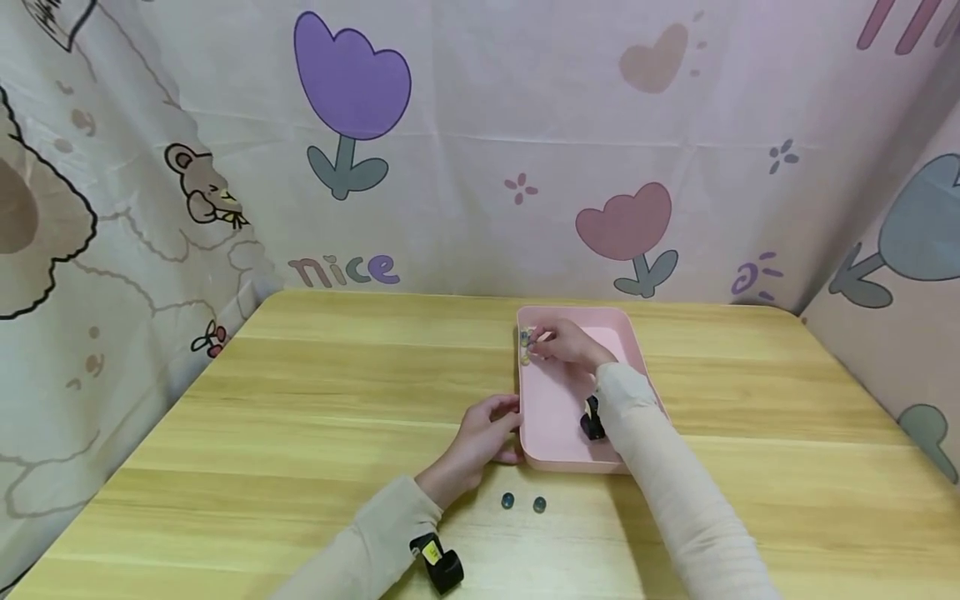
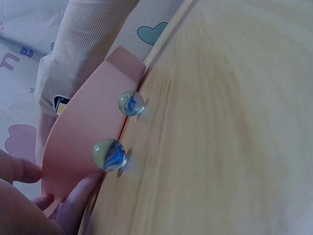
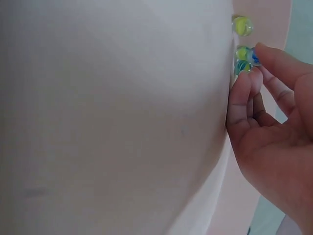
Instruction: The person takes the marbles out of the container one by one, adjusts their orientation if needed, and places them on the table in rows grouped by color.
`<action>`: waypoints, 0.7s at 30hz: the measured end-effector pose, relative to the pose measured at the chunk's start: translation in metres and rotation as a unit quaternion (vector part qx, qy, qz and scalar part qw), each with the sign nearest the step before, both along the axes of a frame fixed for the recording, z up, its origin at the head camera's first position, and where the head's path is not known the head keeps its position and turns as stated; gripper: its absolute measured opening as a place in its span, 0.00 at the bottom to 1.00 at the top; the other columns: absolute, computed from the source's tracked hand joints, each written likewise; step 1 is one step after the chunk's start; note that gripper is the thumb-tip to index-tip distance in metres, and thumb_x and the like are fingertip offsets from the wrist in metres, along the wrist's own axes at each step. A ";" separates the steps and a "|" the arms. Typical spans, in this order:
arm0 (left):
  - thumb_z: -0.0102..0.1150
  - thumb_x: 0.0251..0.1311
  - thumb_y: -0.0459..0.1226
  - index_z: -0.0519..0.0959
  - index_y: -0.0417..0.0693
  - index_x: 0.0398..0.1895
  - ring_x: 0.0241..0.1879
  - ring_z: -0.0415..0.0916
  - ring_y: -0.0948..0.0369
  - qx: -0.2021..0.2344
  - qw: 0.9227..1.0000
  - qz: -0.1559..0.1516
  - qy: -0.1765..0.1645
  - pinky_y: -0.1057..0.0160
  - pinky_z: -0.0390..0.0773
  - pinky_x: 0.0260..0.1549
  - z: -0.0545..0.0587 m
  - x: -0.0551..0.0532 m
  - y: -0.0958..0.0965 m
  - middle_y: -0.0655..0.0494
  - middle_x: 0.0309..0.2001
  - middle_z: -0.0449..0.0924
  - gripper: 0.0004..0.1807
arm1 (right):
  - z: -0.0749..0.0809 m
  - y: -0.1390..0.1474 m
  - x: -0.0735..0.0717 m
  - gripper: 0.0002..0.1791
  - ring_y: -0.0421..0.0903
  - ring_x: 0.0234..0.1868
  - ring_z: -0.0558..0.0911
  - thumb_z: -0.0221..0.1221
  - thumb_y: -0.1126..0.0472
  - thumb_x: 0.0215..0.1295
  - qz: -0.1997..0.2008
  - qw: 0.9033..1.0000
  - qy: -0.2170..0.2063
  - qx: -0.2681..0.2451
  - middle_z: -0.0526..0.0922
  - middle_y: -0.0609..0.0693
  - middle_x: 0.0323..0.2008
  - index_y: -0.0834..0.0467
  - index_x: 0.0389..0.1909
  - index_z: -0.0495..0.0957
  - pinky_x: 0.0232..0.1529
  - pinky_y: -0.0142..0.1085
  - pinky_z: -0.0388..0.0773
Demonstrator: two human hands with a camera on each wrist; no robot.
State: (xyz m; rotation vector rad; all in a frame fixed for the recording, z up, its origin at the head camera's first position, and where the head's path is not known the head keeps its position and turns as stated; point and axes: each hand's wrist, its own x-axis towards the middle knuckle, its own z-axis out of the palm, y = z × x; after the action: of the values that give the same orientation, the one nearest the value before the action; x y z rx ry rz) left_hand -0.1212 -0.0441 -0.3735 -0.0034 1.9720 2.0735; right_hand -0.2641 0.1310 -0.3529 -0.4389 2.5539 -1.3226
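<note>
- We take the pink tray as our landmark; it stands on the wooden table, long sides running away from us.
- Inside the tray, towards its far left corner, we see the right hand, its fingertips drawn nearly together and pinching a blue marble between them.
- Close against those fingertips, by the tray's left wall, we find a teal marble and a yellow-green marble; a yellow marble lies near them, apart from the fingers.
- Outside the tray, at its left wall, we see the left hand: its fingers are loosely parted and slightly bent, touching the wall without wrapping round it, and hold no marble.
- In front of the tray's near end we see two clear blue-swirled marbles on the table, side by side and apart, near the left hand's fingers but not held.
</note>
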 end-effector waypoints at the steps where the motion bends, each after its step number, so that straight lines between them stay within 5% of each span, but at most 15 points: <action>1: 0.51 0.65 0.29 0.69 0.32 0.62 0.47 0.77 0.52 0.001 1.000 0.000 -0.001 0.59 0.86 0.27 0.000 0.000 0.000 0.41 0.56 0.72 0.22 | 0.001 0.000 0.000 0.05 0.41 0.27 0.74 0.57 0.71 0.64 -0.001 1.000 0.001 0.000 0.80 0.56 0.34 0.70 0.38 0.77 0.29 0.28 0.74; 14: 0.51 0.65 0.29 0.68 0.31 0.62 0.48 0.76 0.51 0.004 1.000 -0.004 0.004 0.58 0.87 0.28 -0.001 0.001 -0.001 0.41 0.56 0.72 0.22 | 0.013 0.003 0.007 0.07 0.45 0.27 0.74 0.54 0.68 0.68 0.031 0.999 -0.014 0.014 0.76 0.56 0.26 0.69 0.42 0.74 0.30 0.33 0.76; 21: 0.51 0.66 0.30 0.68 0.32 0.62 0.49 0.76 0.50 -0.001 1.000 -0.003 0.006 0.58 0.87 0.29 0.001 0.000 -0.001 0.41 0.55 0.72 0.22 | 0.028 0.016 0.015 0.09 0.52 0.32 0.77 0.54 0.65 0.69 0.037 0.999 -0.024 -0.019 0.78 0.63 0.38 0.66 0.45 0.74 0.39 0.42 0.80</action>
State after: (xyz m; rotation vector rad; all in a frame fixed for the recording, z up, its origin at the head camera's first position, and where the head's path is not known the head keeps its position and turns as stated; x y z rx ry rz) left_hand -0.1211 -0.0449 -0.3728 0.0128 1.9781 2.0730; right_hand -0.2490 0.1472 -0.3249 -0.4985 2.4530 -1.3405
